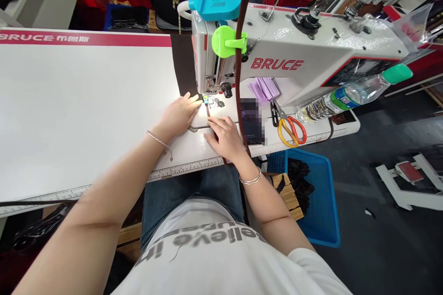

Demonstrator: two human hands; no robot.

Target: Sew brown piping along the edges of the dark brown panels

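The step in hand looks like guiding a narrow brown strip (208, 110) under the sewing machine's (273, 41) needle area. The strip lies just ahead of the right grip (225, 139), running from its fingertips toward a small blue guide (205, 99). Whether those fingers pinch it or only press, I cannot tell. The left grip (180, 114) lies flat with fingers extended, clamped on nothing visible, its tips at the near end of a dark brown panel (184, 62) on the desk (90, 120). The next move seems to call for light, straight feeding from the right grip, with the left steadying and its fingertips clear of the needle.
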